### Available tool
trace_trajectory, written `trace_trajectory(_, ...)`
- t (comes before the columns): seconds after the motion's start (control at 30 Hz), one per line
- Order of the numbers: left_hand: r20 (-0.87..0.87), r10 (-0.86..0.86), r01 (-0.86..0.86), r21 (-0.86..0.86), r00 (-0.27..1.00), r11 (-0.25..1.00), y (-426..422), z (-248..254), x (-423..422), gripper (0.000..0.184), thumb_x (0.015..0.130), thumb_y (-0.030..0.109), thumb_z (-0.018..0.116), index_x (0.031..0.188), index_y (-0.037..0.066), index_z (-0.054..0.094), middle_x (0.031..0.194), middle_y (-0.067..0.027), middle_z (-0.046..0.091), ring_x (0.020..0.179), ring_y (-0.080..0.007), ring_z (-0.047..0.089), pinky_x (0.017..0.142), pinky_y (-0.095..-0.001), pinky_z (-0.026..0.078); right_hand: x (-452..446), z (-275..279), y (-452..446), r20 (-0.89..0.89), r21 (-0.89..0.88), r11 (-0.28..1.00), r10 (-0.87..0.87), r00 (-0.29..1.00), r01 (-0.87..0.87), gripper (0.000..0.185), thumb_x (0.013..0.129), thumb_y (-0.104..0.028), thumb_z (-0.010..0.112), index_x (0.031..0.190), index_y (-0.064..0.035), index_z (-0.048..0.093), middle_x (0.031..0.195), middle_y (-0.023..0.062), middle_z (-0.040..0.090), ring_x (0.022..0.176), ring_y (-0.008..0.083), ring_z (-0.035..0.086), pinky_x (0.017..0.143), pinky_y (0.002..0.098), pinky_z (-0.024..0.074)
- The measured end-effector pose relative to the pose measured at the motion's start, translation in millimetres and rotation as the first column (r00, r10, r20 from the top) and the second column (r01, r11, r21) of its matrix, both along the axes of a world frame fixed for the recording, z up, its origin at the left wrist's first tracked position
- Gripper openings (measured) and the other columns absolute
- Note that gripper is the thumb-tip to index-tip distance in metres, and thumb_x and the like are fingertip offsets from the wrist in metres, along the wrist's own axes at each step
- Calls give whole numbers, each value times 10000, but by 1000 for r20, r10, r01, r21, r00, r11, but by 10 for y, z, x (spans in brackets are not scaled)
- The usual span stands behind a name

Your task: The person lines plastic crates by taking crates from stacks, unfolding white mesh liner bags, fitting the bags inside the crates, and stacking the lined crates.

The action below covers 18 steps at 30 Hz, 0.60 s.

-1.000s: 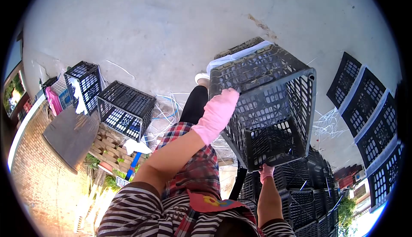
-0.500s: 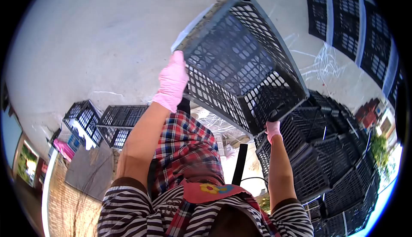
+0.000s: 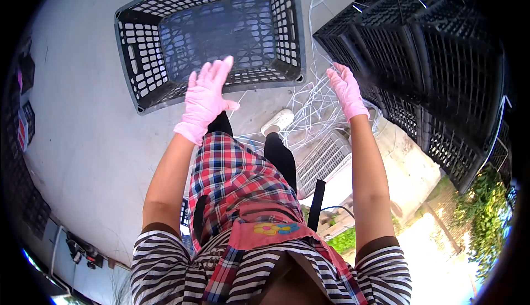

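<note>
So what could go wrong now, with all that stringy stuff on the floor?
The white shoe is right by the tangled white strips, so it might catch and trip the person. A step forward could also kick the black plastic crate ahead. And the right hand looks close to the stacked black crates, so it might bump them.

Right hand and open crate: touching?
Apart. The head view shows a plain gap: floor and white straps are visible between the right hand and the open crate.
</note>
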<state>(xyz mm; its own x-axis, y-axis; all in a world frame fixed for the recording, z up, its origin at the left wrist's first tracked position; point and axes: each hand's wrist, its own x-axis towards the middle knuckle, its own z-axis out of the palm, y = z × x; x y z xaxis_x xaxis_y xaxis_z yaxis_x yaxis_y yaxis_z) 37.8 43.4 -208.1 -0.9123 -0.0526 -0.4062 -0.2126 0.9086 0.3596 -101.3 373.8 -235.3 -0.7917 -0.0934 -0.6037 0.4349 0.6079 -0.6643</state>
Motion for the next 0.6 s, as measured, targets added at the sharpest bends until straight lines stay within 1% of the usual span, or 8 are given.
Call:
trace_trajectory(0.07,345,-217,209,59,913,976,331,-419,-200,688,804,274,661,1407,212,336,1380,-85,450,1275,-270,417,1046,-437,326,487,3,680,57,51,987,-157,986,154,478,886,-246,621,1263,8,476,999,26,580,829,88,504,749,220,413)
trace_trajectory(0.1,378,-22,-56,194,926,979,288,-574,-195,450,888,156,511,1333,164,450,1284,-119,532,1174,-279,514,985,-379,405,818,-177,1168,110,130,970,-220,969,205,466,886,-224,604,1266,10,469,1058,67,589,913,121,519,822,252,408)
trace_trajectory(0.13,332,-128,117,52,935,992,299,-574,-248,389,906,95,412,1281,131,510,1241,-142,560,1109,-293,559,948,-341,439,1147,-328,1636,159,215,947,-275,948,239,455,887,-202,587,1268,12,463,1118,107,597,998,155,535,895,284,404)
trace_trajectory(0.27,283,-69,62,33,957,998,419,-596,-131,413,879,54,418,1271,136,520,1241,-130,563,1124,-296,549,956,-364,431,2769,-526,2878,161,219,712,-701,695,668,412,850,-221,609,1196,-28,499,808,17,584,630,120,527,535,247,425)
trace_trajectory(0.4,167,-141,143,6,976,990,329,-959,-28,376,865,166,565,1240,185,544,1178,-128,590,1072,-308,568,908,-372,450,4217,-650,3186,179,521,507,-851,494,686,540,835,-254,642,1280,-24,439,962,94,591,829,188,552,713,279,429)
trace_trajectory(0.53,174,-135,163,-153,975,975,216,-1045,-135,336,870,284,623,1143,88,606,1031,-143,635,957,-317,601,823,-403,469,5479,-1359,3265,223,643,614,-722,655,458,674,820,-288,675,1363,-20,380,1117,171,597,1028,256,576,891,310,432)
trace_trajectory(0.57,93,-264,276,-170,960,946,98,-1163,-122,374,855,304,645,1143,68,605,1041,-160,622,969,-335,584,848,-406,459,5167,-980,3148,192,621,522,-824,533,584,640,824,-307,643,1338,-5,411,1192,203,560,1124,298,524,954,338,393)
trace_trajectory(0.6,-44,-179,177,-45,983,983,191,-1119,-11,463,839,317,663,1228,91,551,1097,-184,589,986,-346,569,874,-413,449,4735,-478,2966,153,597,403,-906,395,694,614,829,-326,610,1314,11,443,1267,236,523,1220,341,471,1016,365,353)
